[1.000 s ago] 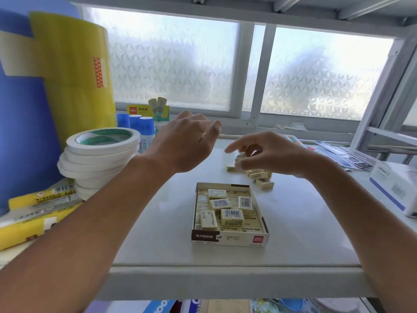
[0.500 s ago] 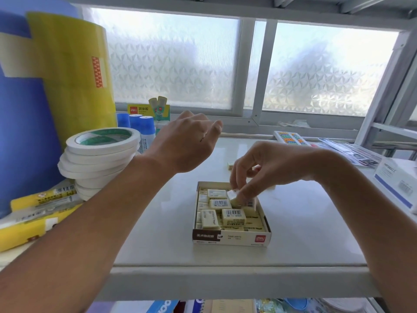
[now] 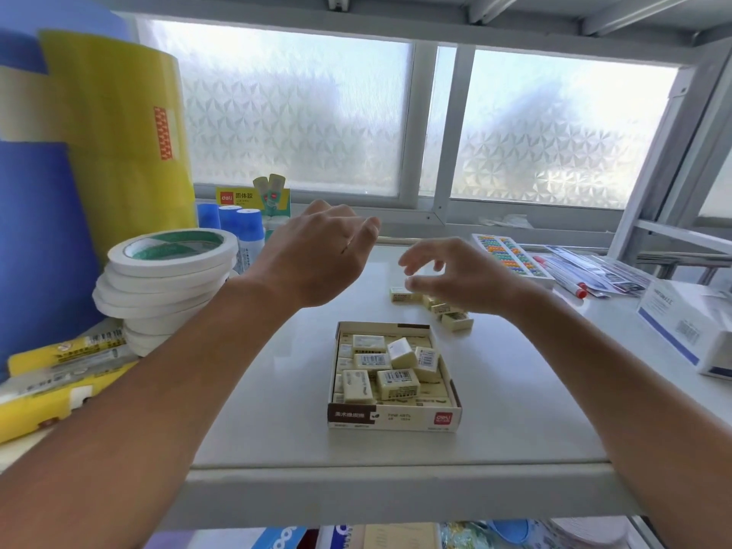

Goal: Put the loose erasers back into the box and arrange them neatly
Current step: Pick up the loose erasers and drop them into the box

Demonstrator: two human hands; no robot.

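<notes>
A white shelf board [image 3: 277, 390] fills the middle of the view, backed by a frosted patterned window [image 3: 301, 112]. At far left stands a large roll of yellow and blue material [image 3: 99, 112]. Near it, on the left of the shelf, sits a leaning stack of white tape rings with green cores [image 3: 166, 279]; yellow plastic-wrapped packs [image 3: 47, 378] lie in front of that stack at the near left edge. A white carton with blue print [image 3: 689, 326] rests at the right edge. Blue-capped glue sticks [image 3: 245, 231] stand at the far left of the shelf, below the window.

The open shallow cardboard box with a brown-and-white front panel [image 3: 396, 418] sits near the shelf centre. It holds pale yellow rectangular erasers: a flat lower layer, with several lying loosely and at angles on top. One eraser [image 3: 402, 352] stands tilted near the box's far right part.

The left hand [image 3: 317, 259] hangs above the shelf, to the far left of the box, back toward the camera, fingers curled loosely inward; nothing is seen in it, though its palm is hidden. The right hand [image 3: 463, 277] hovers over the small group of loose erasers [image 3: 443, 307] lying on the shelf beyond the box's far right corner, fingers spread and bent downward, gripping nothing visible. One eraser [image 3: 404, 295] lies at the left end of that group; another [image 3: 457, 322] lies nearest the box.
</notes>
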